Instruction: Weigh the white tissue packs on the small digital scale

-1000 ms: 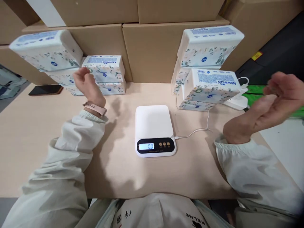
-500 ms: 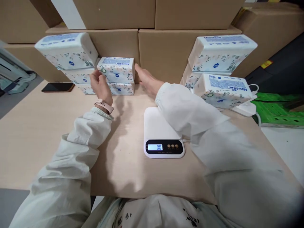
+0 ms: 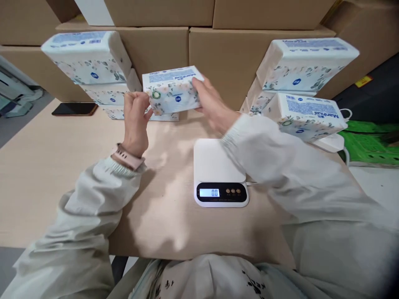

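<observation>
A white tissue pack (image 3: 172, 90) with a leaf print and blue label is held in the air between both hands, above the table's far middle. My left hand (image 3: 136, 121) grips its left end with curled fingers. My right hand (image 3: 212, 104) clasps its right end. A white kitchen scale (image 3: 218, 170) sits in front of the pack, slightly to its right, with nothing on its plate; its display reads 0.0. One more tissue pack (image 3: 164, 117) lies on the table under the lifted one.
Stacked tissue packs stand at the far left (image 3: 89, 58) and far right (image 3: 307, 62). Cardboard boxes (image 3: 230, 54) wall the back. A black phone (image 3: 75, 109) lies at the left. A white cable and adapter (image 3: 330, 143) and green crate (image 3: 370, 145) sit at the right.
My right hand swung in from the far right to the pack's right end. Both hands closed on the top pack of the small middle stack and lifted it off, toward me.
</observation>
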`<state>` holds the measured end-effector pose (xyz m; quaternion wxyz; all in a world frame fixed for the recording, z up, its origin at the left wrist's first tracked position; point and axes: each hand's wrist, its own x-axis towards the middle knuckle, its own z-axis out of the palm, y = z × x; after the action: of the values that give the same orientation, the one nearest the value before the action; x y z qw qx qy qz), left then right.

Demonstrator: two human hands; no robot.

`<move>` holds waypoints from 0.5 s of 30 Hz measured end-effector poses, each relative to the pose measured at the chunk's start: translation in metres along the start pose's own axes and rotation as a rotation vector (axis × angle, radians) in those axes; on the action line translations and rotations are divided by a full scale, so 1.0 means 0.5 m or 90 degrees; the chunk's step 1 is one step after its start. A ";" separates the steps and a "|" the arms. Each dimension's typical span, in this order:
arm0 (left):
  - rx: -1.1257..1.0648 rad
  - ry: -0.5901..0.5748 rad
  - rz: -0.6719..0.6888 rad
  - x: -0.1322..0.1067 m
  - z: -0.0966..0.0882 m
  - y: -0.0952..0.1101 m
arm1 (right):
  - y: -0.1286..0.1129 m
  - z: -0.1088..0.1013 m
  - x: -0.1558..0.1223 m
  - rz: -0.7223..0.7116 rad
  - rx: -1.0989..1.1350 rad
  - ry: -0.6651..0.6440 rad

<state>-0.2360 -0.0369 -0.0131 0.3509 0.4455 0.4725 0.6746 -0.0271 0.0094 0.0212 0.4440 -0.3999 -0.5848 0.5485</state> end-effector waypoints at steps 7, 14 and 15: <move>-0.090 -0.235 -0.032 -0.299 0.035 0.060 | -0.033 -0.127 -0.368 0.022 -0.076 0.023; -0.082 -0.217 -0.157 -0.359 0.052 0.001 | 0.122 -0.179 -0.476 0.022 -0.150 0.105; -0.071 -0.190 -0.157 -0.360 0.049 -0.005 | 0.138 -0.185 -0.479 -0.011 -0.181 0.140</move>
<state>-0.1487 -0.1890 -0.0603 0.5210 0.4591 0.4285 0.5780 0.1286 -0.1874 -0.0665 0.4488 -0.5111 -0.6078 0.4098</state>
